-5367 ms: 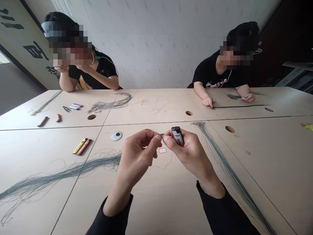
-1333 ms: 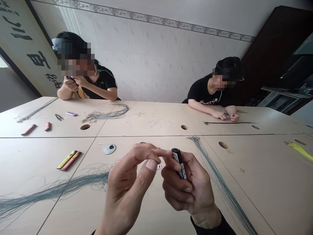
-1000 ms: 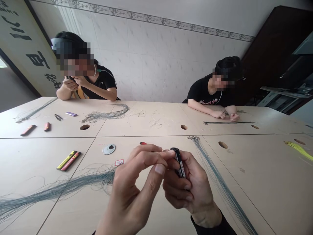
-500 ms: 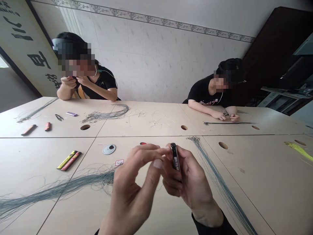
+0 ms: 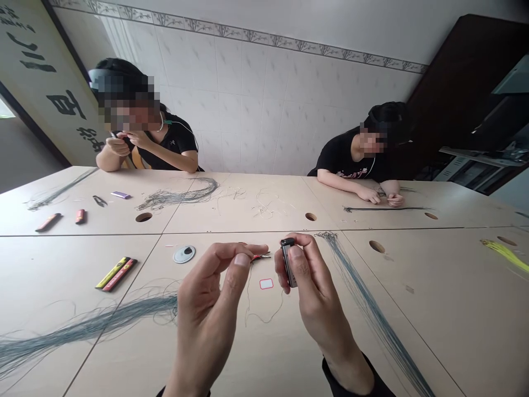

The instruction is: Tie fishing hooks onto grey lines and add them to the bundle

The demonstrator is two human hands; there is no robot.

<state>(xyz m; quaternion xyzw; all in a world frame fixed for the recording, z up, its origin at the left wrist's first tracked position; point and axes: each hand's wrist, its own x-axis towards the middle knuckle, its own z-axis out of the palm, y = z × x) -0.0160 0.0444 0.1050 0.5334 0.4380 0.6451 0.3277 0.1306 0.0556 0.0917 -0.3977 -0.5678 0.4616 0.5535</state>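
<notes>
Head view: lighter (image 5: 289, 264) (black-capped) in right hand (image 5: 316, 292), red-tipped wire (image 5: 260, 256) at left hand (image 5: 209, 314)

The left hand (image 5: 209, 317) and right hand (image 5: 316, 292) are raised just apart above the worktop (image 5: 450, 292), wrists angled inward. The left thumb (image 5: 242, 262) presses toward curled fingers (image 5: 223, 253) in a pinch; the right hand's fingers (image 5: 308, 248) wrap closed.

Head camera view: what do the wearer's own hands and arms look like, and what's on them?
The left hand and right hand are both bare: no gloves, and no ring, watch or tape shows on the fingers or wrists. Each forearm ends in a plain black long sleeve; the right black sleeve shows more, the left black sleeve only a sliver at the frame's bottom edge.
</notes>
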